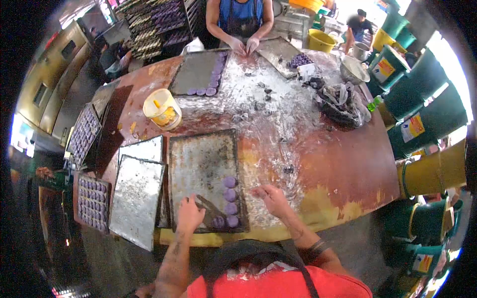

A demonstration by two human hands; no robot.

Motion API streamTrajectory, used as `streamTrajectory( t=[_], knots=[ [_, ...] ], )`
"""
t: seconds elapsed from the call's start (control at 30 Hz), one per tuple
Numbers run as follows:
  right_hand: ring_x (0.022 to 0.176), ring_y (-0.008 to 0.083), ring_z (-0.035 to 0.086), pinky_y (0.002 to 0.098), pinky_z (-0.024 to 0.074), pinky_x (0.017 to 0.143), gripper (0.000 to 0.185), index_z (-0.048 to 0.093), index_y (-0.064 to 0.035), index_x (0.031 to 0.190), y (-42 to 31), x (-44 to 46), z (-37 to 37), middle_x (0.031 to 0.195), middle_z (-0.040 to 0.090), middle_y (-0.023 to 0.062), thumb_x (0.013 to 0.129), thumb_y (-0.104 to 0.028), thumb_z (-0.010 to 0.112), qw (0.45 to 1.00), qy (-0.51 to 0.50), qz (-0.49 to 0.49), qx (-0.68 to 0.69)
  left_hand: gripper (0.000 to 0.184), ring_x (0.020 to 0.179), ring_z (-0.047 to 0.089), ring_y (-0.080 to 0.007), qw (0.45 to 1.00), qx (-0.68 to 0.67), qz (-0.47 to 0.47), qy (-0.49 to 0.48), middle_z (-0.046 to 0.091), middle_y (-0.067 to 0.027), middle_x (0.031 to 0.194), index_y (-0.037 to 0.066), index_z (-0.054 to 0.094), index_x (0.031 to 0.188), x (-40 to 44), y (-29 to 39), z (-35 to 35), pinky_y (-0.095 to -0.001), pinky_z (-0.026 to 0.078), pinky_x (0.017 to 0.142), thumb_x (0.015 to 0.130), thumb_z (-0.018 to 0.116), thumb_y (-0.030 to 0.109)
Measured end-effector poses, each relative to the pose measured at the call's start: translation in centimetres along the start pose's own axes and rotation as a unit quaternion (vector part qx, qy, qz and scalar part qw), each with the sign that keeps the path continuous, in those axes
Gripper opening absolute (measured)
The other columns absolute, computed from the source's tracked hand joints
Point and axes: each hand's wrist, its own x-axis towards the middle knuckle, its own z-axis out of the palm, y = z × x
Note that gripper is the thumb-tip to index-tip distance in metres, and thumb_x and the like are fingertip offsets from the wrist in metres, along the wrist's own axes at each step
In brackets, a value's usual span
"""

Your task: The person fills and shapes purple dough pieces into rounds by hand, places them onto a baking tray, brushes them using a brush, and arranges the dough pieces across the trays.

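Observation:
My left hand (191, 214) is above the left part of a worn metal baking tray (198, 164), its fingers loosely apart with nothing visible in them. Round purple dough pieces (230, 194) line the right edge of this tray, and another dough piece (218, 222) sits at its near edge. To the right of the tray, my right hand (272, 199) hovers over the floury table (348, 164), fingers stretched toward the tray and seemingly holding nothing. A dark shadow falls on the tray beside my left hand.
Bare metal trays (135, 198) lean at the left, beside a tray of purple pieces (92, 202). A white bucket (163, 110) and a black plastic bag (340, 107) stand on the table. Across it, a person's hands (244, 47) work near another tray (194, 72). Green drums (427, 119) line the right.

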Motion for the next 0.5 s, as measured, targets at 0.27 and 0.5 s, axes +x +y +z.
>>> streamTrajectory(
  t=[0.27, 0.5],
  knots=[
    [0.078, 0.0166, 0.064, 0.0317, 0.0502, 0.072, 0.027, 0.067, 0.0016, 0.105, 2.8, 7.7, -8.3, 0.085, 0.07, 0.0113, 0.096, -0.023, 0.059, 0.999, -0.026, 0.026, 0.029, 0.078, 0.133, 0.035, -0.0472, 0.994, -0.057, -0.066, 0.063, 0.031, -0.0317, 0.145, 0.004, 0.041, 0.14, 0.0, 2.0, 2.2, -0.0475, 0.036, 0.109, 0.073, 0.079, 0.02],
    [0.105, 0.0297, 0.059, 0.04, 0.047, 0.092, 0.04, 0.061, -0.0063, 0.121, 3.8, 22.6, -16.0, 0.109, 0.063, 0.0149, 0.085, -0.023, 0.068, 0.975, 0.015, -0.166, -0.147, 0.075, 0.137, 0.031, -0.0463, 0.99, -0.063, -0.107, 0.067, 0.027, -0.0307, 0.148, 0.004, 0.041, 0.139, 0.2, 2.8, 2.5, -0.0468, 0.038, 0.108, 0.074, 0.076, 0.016]
  ],
)
